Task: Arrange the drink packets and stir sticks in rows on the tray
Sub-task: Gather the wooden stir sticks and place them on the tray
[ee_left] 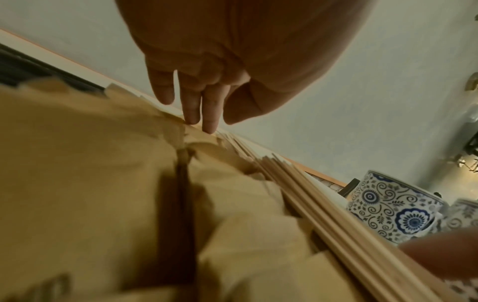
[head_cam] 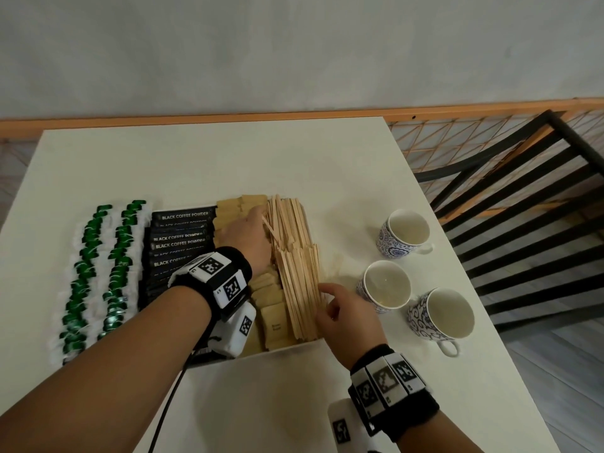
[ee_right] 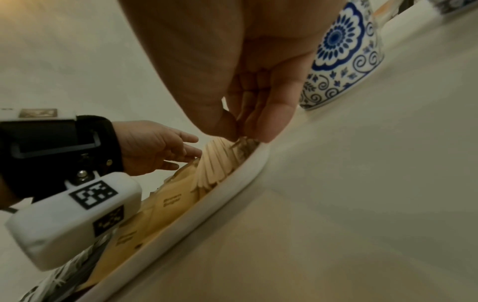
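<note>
So along the left edge of the tray (ee_right: 240,173), and maybe spilling just past it, you've got two rows of green-and-white packets (head_cam: 98,276). Hard to tell where the rim sits under them. Next over are the black coffee powder packets (head_cam: 181,238), stacked in a neat row, then the brown sugar packets (head_cam: 273,317). These look the loosest of the lot, a bit fanned at the far edge.

The left hand (head_cam: 246,235) is laid over the brown packets with fingers straight and relaxed, tips touching the far end of the stir sticks (head_cam: 299,273). It isn't gripping anything. The sticks fill the right edge of the tray, and one near the far end is cocked across the others.

The right hand (head_cam: 348,317) is at the near right corner with thumb and fingers curled in at the stick ends. From the wrist view I'd say it's pinching a few, but it's tight in there.

What I'd worry about:
- squeezing the pile from both ends could pop sticks up over the low rim onto the table
- the left palm dragging could mess up the sugar row
- the three patterned cups (head_cam: 403,232) sit just beside the right hand, so an elbow-out move could knock one
</note>
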`<state>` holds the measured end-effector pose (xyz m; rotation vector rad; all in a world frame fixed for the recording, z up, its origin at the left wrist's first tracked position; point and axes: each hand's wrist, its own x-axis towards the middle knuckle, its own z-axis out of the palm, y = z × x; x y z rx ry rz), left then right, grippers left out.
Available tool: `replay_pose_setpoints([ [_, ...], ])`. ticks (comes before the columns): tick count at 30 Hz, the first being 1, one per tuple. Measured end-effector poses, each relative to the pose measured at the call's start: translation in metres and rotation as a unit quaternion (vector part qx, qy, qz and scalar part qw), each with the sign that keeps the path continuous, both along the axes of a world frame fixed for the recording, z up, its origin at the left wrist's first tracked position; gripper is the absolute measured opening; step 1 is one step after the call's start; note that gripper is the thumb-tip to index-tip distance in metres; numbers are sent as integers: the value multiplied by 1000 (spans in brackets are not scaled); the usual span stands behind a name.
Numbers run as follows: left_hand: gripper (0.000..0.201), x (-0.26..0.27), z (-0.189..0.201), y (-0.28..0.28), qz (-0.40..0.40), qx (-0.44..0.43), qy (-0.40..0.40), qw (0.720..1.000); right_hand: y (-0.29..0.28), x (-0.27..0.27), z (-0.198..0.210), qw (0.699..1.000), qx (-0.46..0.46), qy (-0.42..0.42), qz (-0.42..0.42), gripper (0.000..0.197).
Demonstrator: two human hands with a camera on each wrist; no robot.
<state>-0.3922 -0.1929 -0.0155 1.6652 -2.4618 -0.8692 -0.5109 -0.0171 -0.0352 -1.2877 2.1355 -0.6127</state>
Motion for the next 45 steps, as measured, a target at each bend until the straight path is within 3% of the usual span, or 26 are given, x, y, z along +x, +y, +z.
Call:
replay_pose_setpoints([
  [5, 65, -5, -3, 1, -2, 8, 5, 1000, -4, 6, 0, 1000, -15, -2, 12, 43],
  [10, 66, -10, 5, 5, -64, 24, -16, 998, -1, 6, -3, 999, -37, -4, 13, 37],
  [15, 55, -16, 8, 10, -86, -68, -11, 994, 16, -1, -9, 999, -52, 11, -13, 25],
  [21, 47, -25, 10, 37, -277, -63, -45, 958, 24, 7, -17, 997, -63, -3, -33, 26],
  [26, 58, -23, -1, 46, -335, -56, -111, 934, 11, 6, -27, 992, -73, -64, -82, 27],
  [38, 64, -18, -2, 52, -316, -44, -107, 942, 14, 8, -27, 980, -106, -90, -143, 31],
  [41, 58, -13, 4, 50, -281, -28, -46, 958, 16, 11, -23, 973, -131, -118, -148, 32],
  [45, 60, 0, 12, 36, -175, -36, 62, 982, 10, 14, -15, 978, -120, -128, -112, 29],
])
